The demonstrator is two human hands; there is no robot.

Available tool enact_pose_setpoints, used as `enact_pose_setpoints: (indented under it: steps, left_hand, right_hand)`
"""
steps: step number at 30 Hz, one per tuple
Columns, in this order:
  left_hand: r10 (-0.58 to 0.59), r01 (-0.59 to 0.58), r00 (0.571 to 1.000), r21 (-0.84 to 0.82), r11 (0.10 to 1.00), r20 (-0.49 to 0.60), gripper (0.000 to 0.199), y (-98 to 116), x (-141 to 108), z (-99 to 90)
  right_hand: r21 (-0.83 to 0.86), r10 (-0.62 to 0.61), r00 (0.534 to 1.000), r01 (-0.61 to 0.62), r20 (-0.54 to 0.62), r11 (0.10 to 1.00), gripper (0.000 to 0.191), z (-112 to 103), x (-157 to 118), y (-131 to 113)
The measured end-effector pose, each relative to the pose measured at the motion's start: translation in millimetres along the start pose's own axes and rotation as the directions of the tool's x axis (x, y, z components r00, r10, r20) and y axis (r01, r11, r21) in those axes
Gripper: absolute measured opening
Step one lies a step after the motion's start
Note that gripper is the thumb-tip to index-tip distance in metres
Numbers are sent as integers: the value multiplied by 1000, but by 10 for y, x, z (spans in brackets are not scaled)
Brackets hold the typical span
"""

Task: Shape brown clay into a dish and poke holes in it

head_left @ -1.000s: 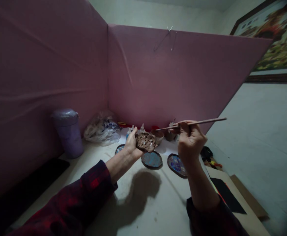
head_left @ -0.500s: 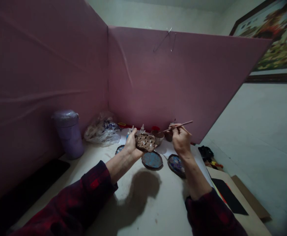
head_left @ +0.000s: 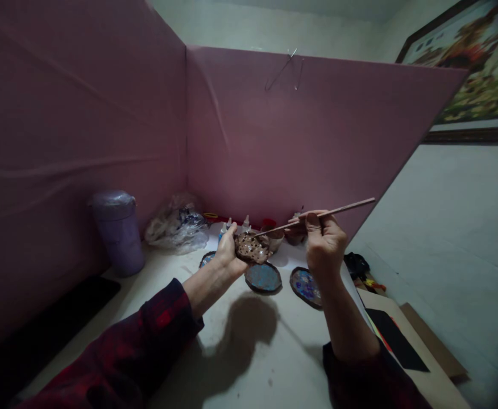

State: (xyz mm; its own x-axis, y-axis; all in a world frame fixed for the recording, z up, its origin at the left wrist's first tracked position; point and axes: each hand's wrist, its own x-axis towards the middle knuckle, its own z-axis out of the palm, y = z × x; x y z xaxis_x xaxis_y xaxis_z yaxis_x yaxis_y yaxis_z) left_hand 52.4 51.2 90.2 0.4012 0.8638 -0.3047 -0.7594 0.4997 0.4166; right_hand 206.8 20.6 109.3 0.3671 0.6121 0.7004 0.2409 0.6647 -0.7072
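My left hand (head_left: pixel 229 254) holds up a glossy brown, dark-spotted, irregular clay-like piece (head_left: pixel 251 248), thumb at its side and palm beneath. My right hand (head_left: pixel 326 243) grips a long thin paintbrush (head_left: pixel 338 209), its handle pointing up to the right. The brush's far end reaches the top of the spotted piece; whether it touches cannot be made out. Just below is a dark-rimmed round piece with a blue face (head_left: pixel 263 277). A second one, blue and purple (head_left: pixel 305 286), lies partly behind my right forearm. Behind the held piece stands a small cup (head_left: pixel 276 241).
Small nozzle bottles (head_left: pixel 246 222) and a red-topped container (head_left: pixel 268 224) stand at the back. To the left are a crumpled plastic bag (head_left: pixel 178 227) and a purple lidded tumbler (head_left: pixel 119 236). Pink panels (head_left: pixel 249 136) close off the left and back. Cardboard (head_left: pixel 434 341) lies at the right.
My right hand has turned, and the brush end has moved left from the cup to the spotted piece. More of the handle now sticks out to the right. My left hand stays nearly still.
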Motion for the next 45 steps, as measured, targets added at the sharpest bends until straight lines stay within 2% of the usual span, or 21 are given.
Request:
enact_pose_setpoints:
  steps: [7,13,18,23,34,40,45]
  left_hand:
    - [-2,2,1000,-7,1000,31,42,0,-13,-6]
    - [-9,10,1000,-10,1000,16,43,-3,15,-19]
    - [-10,10,1000,-3,1000,23,44,1,30,-30]
    - [-37,37,998,4,999,50,50,3,22,-21]
    - [-59,61,995,-18,998,76,53,-9,28,-26]
    - [-58,62,989,-30,998,135,52,-22,23,-24]
    - [-83,90,984,-37,995,158,59,-18,30,-21]
  right_hand:
    - [7,-36,998,37,-42,999,27,-10,-4,-44]
    - [-39,-28,1000,28,-6,999,27,-11,-13,-62]
    - [-5,-62,997,62,-53,998,25,0,-43,-167]
    - [38,-65,998,66,-21,997,22,46,-102,-212]
    - [19,-100,995,99,15,995,19,72,-147,-188]
    - [4,-93,995,93,48,996,21,105,-173,-141]
    - [-7,-102,994,102,41,995,21,93,-181,-176]
